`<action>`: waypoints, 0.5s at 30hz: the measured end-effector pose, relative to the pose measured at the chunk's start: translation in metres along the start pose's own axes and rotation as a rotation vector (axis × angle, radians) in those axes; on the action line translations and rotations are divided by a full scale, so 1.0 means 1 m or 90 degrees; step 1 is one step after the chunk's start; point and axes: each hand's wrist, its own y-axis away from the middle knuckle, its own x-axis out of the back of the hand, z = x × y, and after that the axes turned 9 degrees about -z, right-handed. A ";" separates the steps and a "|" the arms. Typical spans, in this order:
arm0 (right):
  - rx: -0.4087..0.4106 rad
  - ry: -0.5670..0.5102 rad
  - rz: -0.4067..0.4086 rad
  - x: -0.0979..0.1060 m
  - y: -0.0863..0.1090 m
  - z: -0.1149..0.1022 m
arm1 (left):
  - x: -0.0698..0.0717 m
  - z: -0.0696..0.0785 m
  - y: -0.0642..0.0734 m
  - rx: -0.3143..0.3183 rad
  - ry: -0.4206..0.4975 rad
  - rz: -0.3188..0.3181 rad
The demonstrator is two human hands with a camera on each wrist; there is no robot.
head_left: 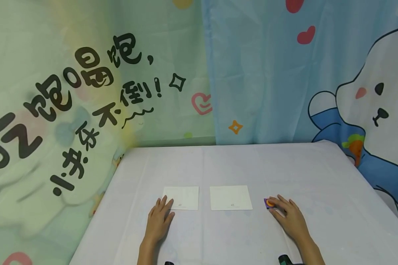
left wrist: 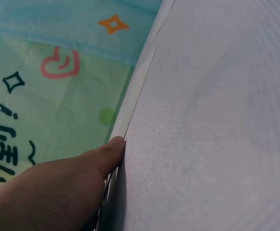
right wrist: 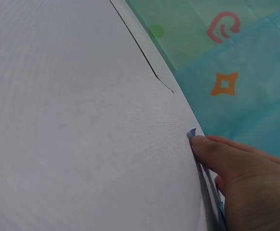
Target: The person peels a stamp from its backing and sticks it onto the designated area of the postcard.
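Head view: table (head_left: pixel 202 239) bears white cards (head_left: pixel 231 198) near a purple card (head_left: pixel 268 203).

This looks like a small curtained nook around a table, though whether in a home or a studio cannot be told. Under the fingers of the left hand (head_left: pixel 157 222) and right hand (head_left: pixel 292 219) spreads a white-covered table (head_left: pixel 225 235). Beyond the fingertips, along its far edge, hang a pale green curtain (head_left: pixel 176 117) and a blue curtain (head_left: pixel 258 73). Childlike prints decorate them: black lettering (head_left: pixel 69 101) up and left of the left fingers, a cartoon animal (head_left: pixel 354 106) in blue to the right ones' right.
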 end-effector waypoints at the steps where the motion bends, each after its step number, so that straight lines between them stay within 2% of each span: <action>1: 0.000 0.002 0.002 0.000 0.000 0.000 | 0.000 0.000 0.000 -0.001 -0.003 0.001; 10: 0.010 0.000 0.029 -0.001 0.000 -0.002 | 0.002 0.000 0.001 -0.009 0.009 -0.003; 15: 0.008 -0.002 0.028 -0.002 0.001 -0.003 | 0.002 -0.001 0.001 -0.017 0.019 0.006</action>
